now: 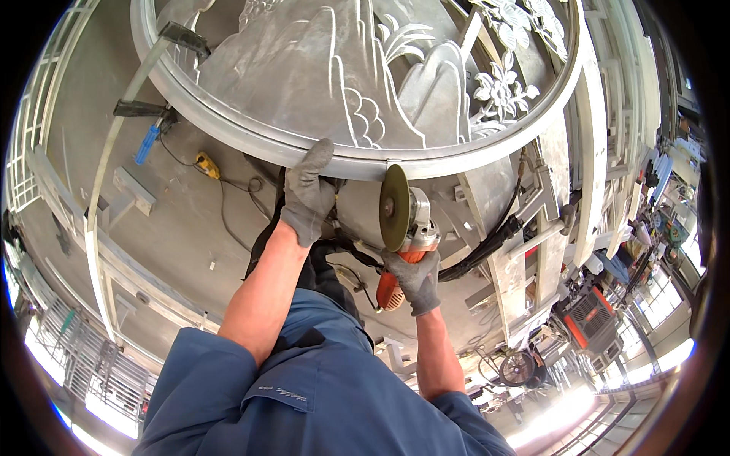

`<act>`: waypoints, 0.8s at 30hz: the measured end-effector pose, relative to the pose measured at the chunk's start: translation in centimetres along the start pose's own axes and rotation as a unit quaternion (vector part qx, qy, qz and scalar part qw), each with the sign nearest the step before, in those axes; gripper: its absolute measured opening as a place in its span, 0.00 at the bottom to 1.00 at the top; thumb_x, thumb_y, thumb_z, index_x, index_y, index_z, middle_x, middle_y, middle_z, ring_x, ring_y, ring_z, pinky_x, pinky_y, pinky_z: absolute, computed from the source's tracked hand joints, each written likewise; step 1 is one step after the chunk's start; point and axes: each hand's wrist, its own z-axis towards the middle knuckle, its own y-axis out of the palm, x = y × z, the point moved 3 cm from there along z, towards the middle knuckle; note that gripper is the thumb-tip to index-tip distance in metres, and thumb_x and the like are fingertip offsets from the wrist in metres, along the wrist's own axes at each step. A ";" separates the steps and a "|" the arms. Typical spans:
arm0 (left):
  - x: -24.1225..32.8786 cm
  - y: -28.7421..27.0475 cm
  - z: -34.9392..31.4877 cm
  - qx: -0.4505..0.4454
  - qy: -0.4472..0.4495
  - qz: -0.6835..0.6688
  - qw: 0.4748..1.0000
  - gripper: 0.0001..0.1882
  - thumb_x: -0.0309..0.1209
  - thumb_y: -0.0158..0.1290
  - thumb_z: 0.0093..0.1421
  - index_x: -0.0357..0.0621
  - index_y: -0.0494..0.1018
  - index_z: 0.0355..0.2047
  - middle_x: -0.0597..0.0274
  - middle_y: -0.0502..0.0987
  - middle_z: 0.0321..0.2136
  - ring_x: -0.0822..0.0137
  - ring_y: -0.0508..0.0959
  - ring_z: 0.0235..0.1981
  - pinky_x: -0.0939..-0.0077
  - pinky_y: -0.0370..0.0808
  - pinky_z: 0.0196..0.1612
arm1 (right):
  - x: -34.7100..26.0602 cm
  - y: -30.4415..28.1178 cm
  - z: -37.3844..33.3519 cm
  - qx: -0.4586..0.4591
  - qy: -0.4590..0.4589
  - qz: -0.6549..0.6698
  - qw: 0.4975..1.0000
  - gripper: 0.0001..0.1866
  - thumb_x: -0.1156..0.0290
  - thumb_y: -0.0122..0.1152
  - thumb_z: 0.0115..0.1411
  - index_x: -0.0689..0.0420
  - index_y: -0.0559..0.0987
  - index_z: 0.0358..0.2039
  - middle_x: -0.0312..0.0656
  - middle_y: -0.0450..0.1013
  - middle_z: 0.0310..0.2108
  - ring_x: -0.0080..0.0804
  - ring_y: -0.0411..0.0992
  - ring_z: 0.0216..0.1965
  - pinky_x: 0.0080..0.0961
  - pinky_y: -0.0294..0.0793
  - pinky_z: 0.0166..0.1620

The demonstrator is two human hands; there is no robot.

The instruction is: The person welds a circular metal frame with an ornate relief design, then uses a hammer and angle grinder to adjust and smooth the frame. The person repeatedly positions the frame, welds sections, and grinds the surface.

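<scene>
My right hand (417,280), in a grey glove, is wrapped round the orange body of an angle grinder (414,247). The grinder's greenish disc (395,208) stands on edge, its upper rim at or just under the outer edge of a round metal frame (365,161); whether it touches I cannot tell. My left hand (309,186), also gloved in grey, grips that frame's rim to the left of the disc, thumb over the top and the other fingers partly hidden below. Inside the frame is a silvery relief panel (281,83) with raised outlines and cut-out metal flowers (503,90).
A bar clamp (144,72) with a blue handle (147,144) holds the frame at the left. On the floor lie a yellow power tool (207,165) with its cable and metal offcuts (133,190). Pale beams (498,266) and a red-and-black machine (589,323) stand at the right.
</scene>
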 end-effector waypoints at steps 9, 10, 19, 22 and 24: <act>0.3 -0.2 -0.6 0.009 0.223 0.450 0.864 0.24 0.11 0.57 0.56 0.37 0.78 0.53 0.56 0.81 0.52 0.68 0.80 0.52 0.75 0.77 0.58 | 1.1 0.2 0.7 0.007 0.027 0.012 1.000 0.12 0.76 0.69 0.52 0.63 0.79 0.37 0.38 0.78 0.29 0.25 0.77 0.28 0.25 0.78 0.33; -0.1 -0.7 -0.5 0.004 0.233 0.439 0.867 0.24 0.10 0.56 0.56 0.38 0.78 0.53 0.56 0.81 0.52 0.67 0.80 0.52 0.74 0.77 0.58 | 1.3 0.1 0.9 0.007 0.019 0.008 1.000 0.12 0.76 0.69 0.52 0.63 0.79 0.37 0.38 0.78 0.29 0.25 0.77 0.28 0.25 0.78 0.33; -2.7 -2.3 0.4 -0.005 0.124 0.262 0.957 0.21 0.11 0.51 0.59 0.37 0.78 0.51 0.54 0.78 0.54 0.65 0.78 0.55 0.70 0.75 0.61 | 1.8 0.2 1.5 -0.008 0.020 -0.005 1.000 0.12 0.76 0.69 0.53 0.63 0.79 0.37 0.38 0.78 0.28 0.25 0.77 0.28 0.26 0.79 0.33; -3.5 -3.0 0.8 -0.031 0.135 0.221 0.965 0.19 0.16 0.49 0.64 0.33 0.74 0.55 0.52 0.76 0.55 0.62 0.78 0.55 0.67 0.76 0.61 | 1.9 0.2 1.5 -0.013 0.020 -0.004 1.000 0.11 0.76 0.69 0.53 0.62 0.79 0.37 0.38 0.78 0.29 0.25 0.77 0.28 0.26 0.79 0.33; -4.7 -4.0 1.3 -0.024 0.064 -0.005 0.998 0.18 0.19 0.47 0.66 0.31 0.71 0.56 0.50 0.75 0.55 0.61 0.78 0.55 0.65 0.76 0.61 | 2.0 0.2 1.5 -0.013 0.026 -0.005 1.000 0.12 0.75 0.69 0.53 0.62 0.79 0.37 0.38 0.78 0.29 0.25 0.77 0.28 0.26 0.79 0.33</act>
